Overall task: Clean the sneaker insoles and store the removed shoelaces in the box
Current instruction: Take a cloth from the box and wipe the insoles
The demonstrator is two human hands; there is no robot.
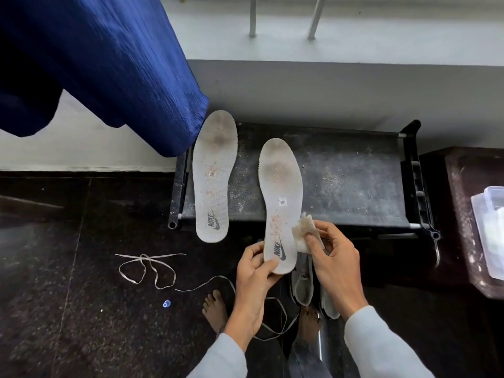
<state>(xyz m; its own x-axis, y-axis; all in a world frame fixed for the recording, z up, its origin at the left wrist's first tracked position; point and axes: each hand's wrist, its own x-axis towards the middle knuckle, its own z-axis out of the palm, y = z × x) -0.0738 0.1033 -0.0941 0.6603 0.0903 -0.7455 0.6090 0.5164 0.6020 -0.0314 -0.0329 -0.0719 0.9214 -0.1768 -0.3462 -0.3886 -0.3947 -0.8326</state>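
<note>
Head view: I am gripping the insole (281, 192) by its heel in my left hand (256, 271), steadying it at the front edge of the rack (349, 175) for the wipe (302, 230) my right hand (332, 257) is pinching.

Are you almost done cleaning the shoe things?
No. Done: the laces are out, on the floor. Now: the left hand holds one stained insole, the right hand a wipe by it. Left: the other insole is spotty too, and the laces go in the box.
</note>
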